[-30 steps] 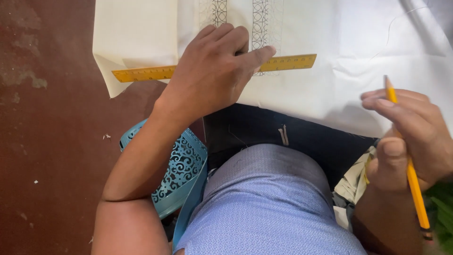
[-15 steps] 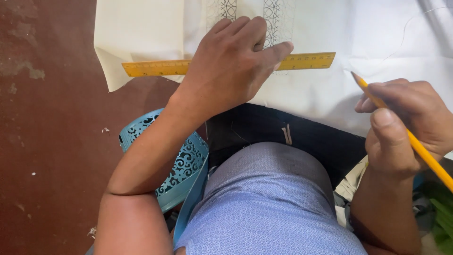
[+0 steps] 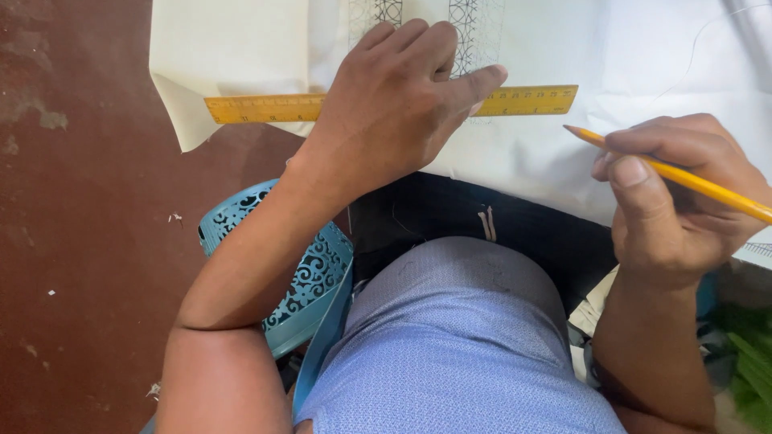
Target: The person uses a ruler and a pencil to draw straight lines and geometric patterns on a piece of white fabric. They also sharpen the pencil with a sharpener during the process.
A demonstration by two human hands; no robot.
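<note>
Grip: left hand (image 3: pixel 394 112) pressed flat on the yellow ruler (image 3: pixel 531 100), pinning it across the cream paper (image 3: pixel 241 56). Right hand (image 3: pixel 675 201) pinched a yellow pencil (image 3: pixel 683 178), tip just right of the ruler's end, off the sheet. Lattice patterns (image 3: pixel 474 32) already drawn above the ruler; no new line visible.

Cream paper sheet (image 3: pixel 241 48) carries a yellow ruler (image 3: pixel 257 108); beside lies reddish-brown floor (image 3: pixel 72 241).
</note>
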